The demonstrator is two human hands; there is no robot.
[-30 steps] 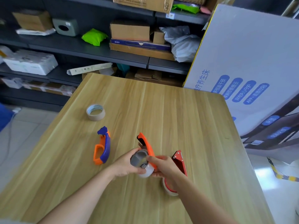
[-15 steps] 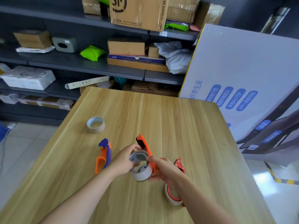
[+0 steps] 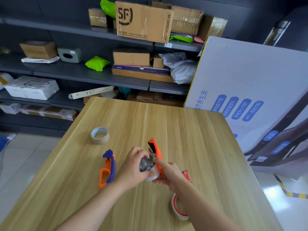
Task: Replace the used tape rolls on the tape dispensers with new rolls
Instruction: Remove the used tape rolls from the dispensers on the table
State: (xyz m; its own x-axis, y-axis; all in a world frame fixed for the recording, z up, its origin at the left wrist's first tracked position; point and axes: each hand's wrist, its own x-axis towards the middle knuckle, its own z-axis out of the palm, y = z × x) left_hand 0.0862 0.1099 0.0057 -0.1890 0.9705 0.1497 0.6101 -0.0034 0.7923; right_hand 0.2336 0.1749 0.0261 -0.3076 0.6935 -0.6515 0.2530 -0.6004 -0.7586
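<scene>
Moved since the earlier frame: left hand [image 3: 133, 165] fingers, now curled further over the grey hub [image 3: 145, 164] of the orange dispenser [image 3: 156, 152]. Right hand [image 3: 170, 174] grips that dispenser and its white roll [image 3: 154, 175] from below, index finger on the hub, above the desk [image 3: 183, 127] centre. Blue-and-orange dispenser [image 3: 108, 169]: just left of the hands. Beige tape roll [image 3: 100, 135]: flat, toward the left edge. Red dispenser [image 3: 179, 207]: toward the near edge, partly hidden by the right forearm. White printed box [image 3: 250, 77]: beside the right edge.

Our left hand [image 3: 133, 165] has closed further over the grey spool [image 3: 146, 164] in the orange dispenser [image 3: 156, 150]; our right hand [image 3: 170, 175] now lays its forefinger [image 3: 160, 162] on the rim.
</scene>
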